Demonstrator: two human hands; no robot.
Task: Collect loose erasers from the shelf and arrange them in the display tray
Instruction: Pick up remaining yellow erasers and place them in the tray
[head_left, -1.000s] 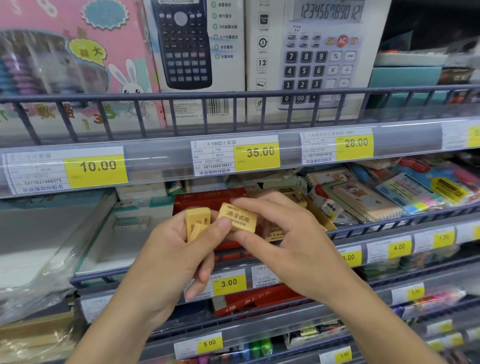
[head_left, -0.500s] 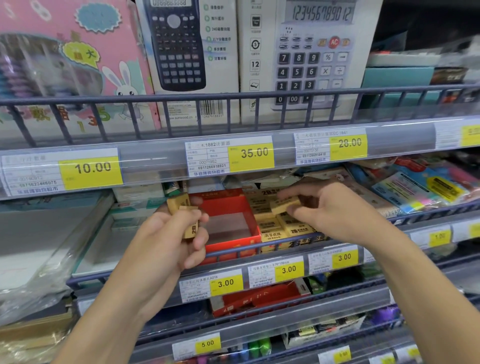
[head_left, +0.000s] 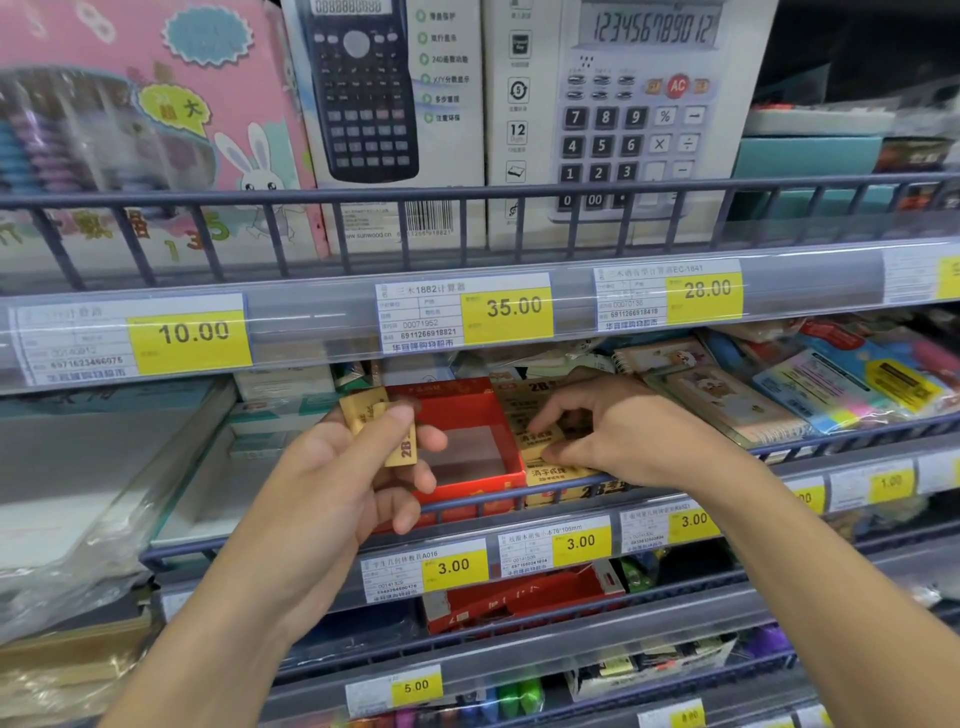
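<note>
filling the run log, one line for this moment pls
left hand: holds erasers | right hand: setting eraser in tray

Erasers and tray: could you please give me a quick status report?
Left hand holds loose erasers. Right hand presses an eraser into the stacked rows. Red tray part empty. Nothing in the way.

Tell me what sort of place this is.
Most likely the stationery aisle of a shop. Yellow price labels run along each wire shelf rail, boxed calculators stand on the upper shelf, and a red display tray holds packaged erasers.
</note>
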